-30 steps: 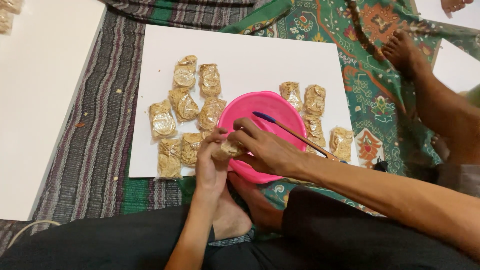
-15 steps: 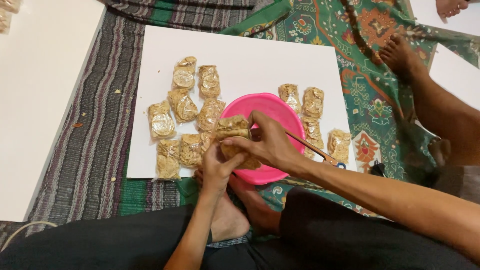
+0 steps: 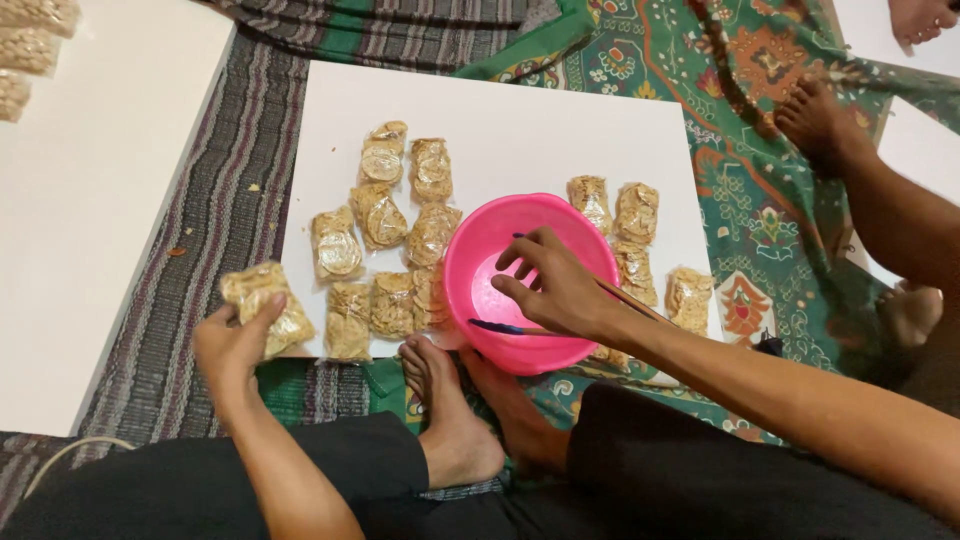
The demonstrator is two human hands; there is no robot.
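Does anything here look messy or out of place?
Mostly tidy. The packets on the white board lie at mixed angles, not in rows. A few crumbs dot the striped mat. The left hand holds one packet over the board's corner. The right hand is over the pink bowl.

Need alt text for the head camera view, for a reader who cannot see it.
Seen from above, the left hand holds a clear packet of golden snacks at the edge of a white board, while the right hand reaches into a pink bowl near a thin stick. More packets lie around the bowl.
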